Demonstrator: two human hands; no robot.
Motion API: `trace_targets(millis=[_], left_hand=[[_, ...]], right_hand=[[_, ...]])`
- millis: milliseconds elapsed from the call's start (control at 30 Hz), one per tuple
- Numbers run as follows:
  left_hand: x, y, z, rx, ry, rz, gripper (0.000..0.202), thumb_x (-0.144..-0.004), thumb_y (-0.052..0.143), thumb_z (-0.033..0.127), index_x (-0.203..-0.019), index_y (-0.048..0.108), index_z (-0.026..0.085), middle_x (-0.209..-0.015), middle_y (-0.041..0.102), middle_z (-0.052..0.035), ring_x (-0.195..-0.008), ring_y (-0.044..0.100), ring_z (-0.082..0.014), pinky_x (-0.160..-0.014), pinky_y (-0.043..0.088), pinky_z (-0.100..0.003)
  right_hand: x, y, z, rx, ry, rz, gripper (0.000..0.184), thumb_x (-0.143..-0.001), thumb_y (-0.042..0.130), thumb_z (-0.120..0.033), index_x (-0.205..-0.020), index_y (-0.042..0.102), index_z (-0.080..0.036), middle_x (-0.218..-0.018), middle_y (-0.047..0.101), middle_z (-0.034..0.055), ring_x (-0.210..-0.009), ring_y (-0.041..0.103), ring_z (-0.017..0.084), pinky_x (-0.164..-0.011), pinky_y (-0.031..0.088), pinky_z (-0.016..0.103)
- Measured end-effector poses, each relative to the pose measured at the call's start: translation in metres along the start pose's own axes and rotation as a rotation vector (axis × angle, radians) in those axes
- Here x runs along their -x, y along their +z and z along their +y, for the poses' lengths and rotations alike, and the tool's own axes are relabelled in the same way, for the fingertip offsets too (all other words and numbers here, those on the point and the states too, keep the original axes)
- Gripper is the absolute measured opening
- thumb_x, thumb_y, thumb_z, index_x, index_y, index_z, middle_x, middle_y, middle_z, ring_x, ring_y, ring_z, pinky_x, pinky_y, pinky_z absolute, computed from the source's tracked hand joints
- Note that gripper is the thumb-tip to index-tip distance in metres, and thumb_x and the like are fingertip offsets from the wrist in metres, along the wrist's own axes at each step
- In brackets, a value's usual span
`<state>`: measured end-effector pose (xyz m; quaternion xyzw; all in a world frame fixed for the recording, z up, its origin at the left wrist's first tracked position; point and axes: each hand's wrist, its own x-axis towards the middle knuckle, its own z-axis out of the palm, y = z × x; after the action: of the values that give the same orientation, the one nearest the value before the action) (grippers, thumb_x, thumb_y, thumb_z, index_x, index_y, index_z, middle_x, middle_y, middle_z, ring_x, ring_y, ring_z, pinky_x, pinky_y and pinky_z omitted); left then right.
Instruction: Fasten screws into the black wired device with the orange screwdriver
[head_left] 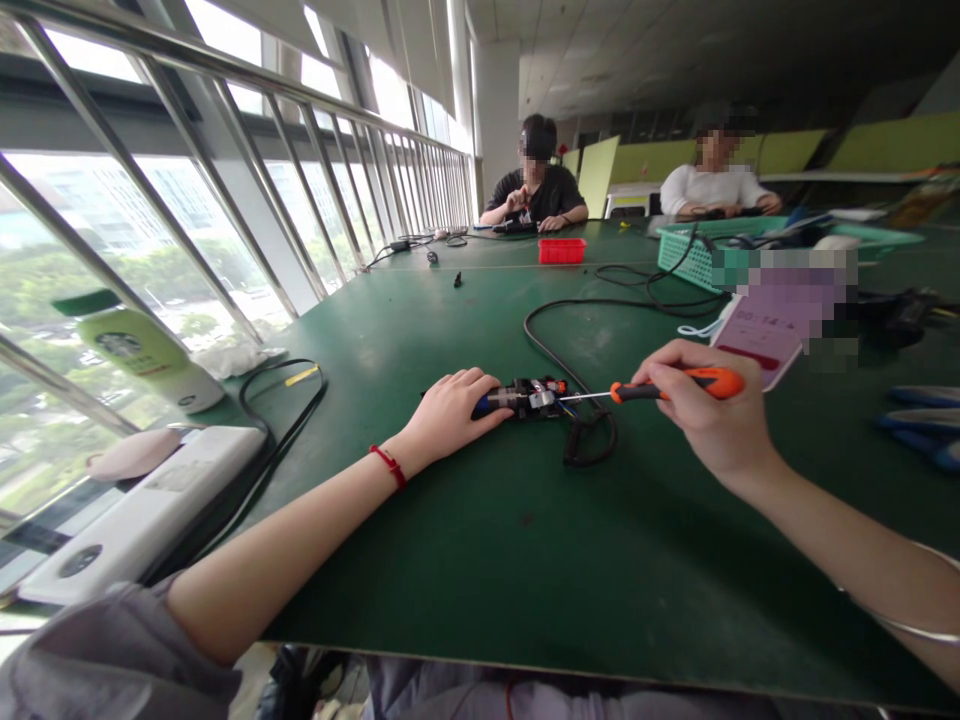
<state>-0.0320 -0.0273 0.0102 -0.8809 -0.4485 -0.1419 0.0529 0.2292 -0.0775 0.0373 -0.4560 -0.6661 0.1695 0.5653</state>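
Centrally, a small black device (534,397) with exposed parts lies flat on the green counter (480,560), a little beyond the middle of the near edge. The left hand (450,410) rests on its left end, fingers (480,385) curled together over the blue-tipped end and pressing it down; a red string sits on that wrist. The right hand (705,410) comes in from the right, its fingers clamped around the orange-and-black handle of a screwdriver (660,388), which is held nearly level with its thin metal shaft reaching left so that the tip meets the right end of the device. A black cable (577,340) runs from the device, loops just beside it beneath the shaft, and curves away toward the far right.

Just beyond the right hand a phone (761,335) lies on the counter. A teal basket (694,255) stands farther back on the right, with a small red tray (562,250) to its left. On the near left, a white power strip (142,510) lies along the counter's edge by the window railing, with a green-and-white bottle (146,355) tilted behind it. At the far end two other people sit with their hands on the counter, well apart from the device.
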Motion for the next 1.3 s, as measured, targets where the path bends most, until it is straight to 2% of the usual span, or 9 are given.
trace_targets(millis=[233, 433, 533, 667, 767, 867, 1033, 1200, 1300], left_hand=[[0.0001, 0.0006, 0.0001, -0.001, 0.004, 0.003, 0.040, -0.089, 0.040, 0.051, -0.107, 0.056, 0.018, -0.103, 0.060, -0.0072, -0.093, 0.057, -0.0232, -0.083, 0.045, -0.037], [0.0003, 0.0000, 0.0004, -0.017, 0.003, -0.001, 0.040, -0.089, 0.040, 0.051, -0.107, 0.055, 0.019, -0.103, 0.060, -0.0069, -0.093, 0.057, -0.0227, -0.082, 0.045, -0.036], [0.0002, -0.0002, 0.0005, -0.011, 0.005, -0.001, 0.040, -0.089, 0.040, 0.051, -0.107, 0.055, 0.019, -0.103, 0.060, -0.0067, -0.093, 0.057, -0.0224, -0.082, 0.045, -0.035], [0.0001, -0.0005, 0.0007, -0.012, 0.002, 0.000, 0.041, -0.089, 0.039, 0.051, -0.107, 0.056, 0.018, -0.103, 0.060, -0.0068, -0.093, 0.057, -0.0223, -0.083, 0.045, -0.036], [0.0004, -0.0004, 0.0003, -0.017, 0.005, 0.002, 0.041, -0.089, 0.039, 0.051, -0.107, 0.055, 0.018, -0.103, 0.060, -0.0068, -0.093, 0.057, -0.0225, -0.083, 0.045, -0.036], [0.0009, 0.0002, -0.0003, -0.016, 0.011, 0.005, 0.041, -0.089, 0.039, 0.051, -0.107, 0.055, 0.018, -0.103, 0.060, -0.0065, -0.093, 0.057, -0.0223, -0.083, 0.045, -0.036], [0.0011, 0.0013, -0.0008, -0.016, 0.009, 0.009, 0.041, -0.089, 0.039, 0.052, -0.107, 0.055, 0.018, -0.103, 0.060, -0.0064, -0.092, 0.057, -0.0221, -0.083, 0.045, -0.036], [0.0007, 0.0012, -0.0009, -0.010, 0.012, 0.013, 0.040, -0.089, 0.040, 0.052, -0.106, 0.056, 0.019, -0.103, 0.060, -0.0067, -0.092, 0.057, -0.0221, -0.082, 0.045, -0.036], [0.0010, 0.0010, -0.0010, -0.017, 0.011, 0.014, 0.040, -0.089, 0.040, 0.051, -0.106, 0.056, 0.018, -0.102, 0.060, -0.0069, -0.092, 0.057, -0.0224, -0.082, 0.045, -0.036]], right_hand=[[-0.0019, 0.0016, 0.0070, -0.100, -0.017, -0.035, 0.001, -0.079, 0.058, -0.025, -0.080, 0.057, -0.025, -0.047, 0.042, -0.0062, -0.041, 0.040, 0.012, -0.045, 0.032, 0.030], [-0.0035, 0.0029, 0.0094, -0.209, -0.085, 0.033, 0.025, -0.071, 0.064, -0.021, -0.094, 0.054, -0.026, -0.082, 0.054, -0.0007, -0.061, 0.055, 0.014, -0.058, 0.046, 0.031], [-0.0036, 0.0019, 0.0078, -0.190, -0.021, 0.014, 0.010, -0.080, 0.056, -0.032, -0.087, 0.055, -0.026, -0.068, 0.053, -0.0015, -0.049, 0.050, 0.013, -0.047, 0.040, 0.030], [-0.0020, -0.0007, 0.0044, -0.083, 0.052, -0.042, 0.020, -0.085, 0.051, -0.041, -0.075, 0.058, -0.025, -0.045, 0.036, -0.0053, -0.034, 0.034, 0.011, -0.036, 0.023, 0.028], [-0.0013, -0.0009, 0.0027, -0.080, -0.010, -0.032, 0.008, -0.082, 0.055, -0.033, -0.084, 0.057, -0.025, -0.053, 0.046, -0.0043, -0.042, 0.046, 0.013, -0.044, 0.035, 0.029], [-0.0018, 0.0005, 0.0021, -0.107, -0.045, -0.015, 0.016, -0.076, 0.060, -0.028, -0.090, 0.053, -0.024, -0.073, 0.055, -0.0015, -0.057, 0.055, 0.015, -0.055, 0.043, 0.031], [-0.0024, 0.0012, 0.0025, -0.005, 0.064, -0.062, 0.017, -0.082, 0.056, -0.039, -0.086, 0.056, -0.022, -0.047, 0.038, -0.0078, -0.040, 0.037, 0.010, -0.046, 0.034, 0.028], [-0.0027, 0.0015, 0.0015, -0.171, -0.044, -0.041, 0.036, -0.071, 0.065, -0.024, -0.103, 0.049, -0.024, -0.071, 0.051, -0.0040, -0.060, 0.053, 0.013, -0.056, 0.044, 0.029], [-0.0022, 0.0016, 0.0005, -0.133, 0.037, -0.065, 0.028, -0.075, 0.062, -0.030, -0.100, 0.051, -0.024, -0.062, 0.047, -0.0057, -0.051, 0.047, 0.012, -0.048, 0.038, 0.027]])
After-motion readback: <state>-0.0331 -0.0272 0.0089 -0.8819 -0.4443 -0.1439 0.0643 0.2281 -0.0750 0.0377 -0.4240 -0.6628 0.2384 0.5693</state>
